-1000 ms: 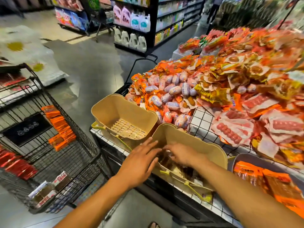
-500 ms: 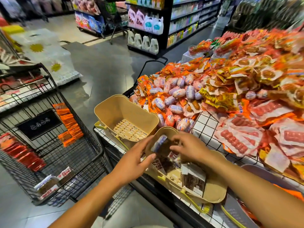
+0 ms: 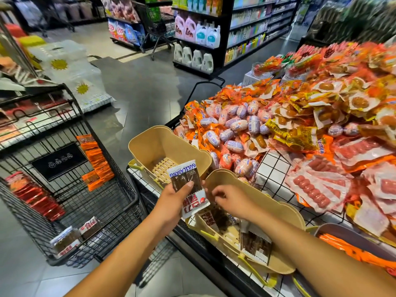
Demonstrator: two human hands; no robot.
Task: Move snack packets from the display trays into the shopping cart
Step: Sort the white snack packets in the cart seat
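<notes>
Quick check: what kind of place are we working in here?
A supermarket, most likely: a wire cart beside us, shelved detergent jugs across the aisle, and a heaped display of snack packets.

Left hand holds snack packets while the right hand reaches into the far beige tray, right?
No. The head view shows the right hand reaching into the near beige tray; the left hand does hold the snack packets.

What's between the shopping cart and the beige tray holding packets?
The left hand, gripping snack packets, is between them, as the head view shows.
</notes>
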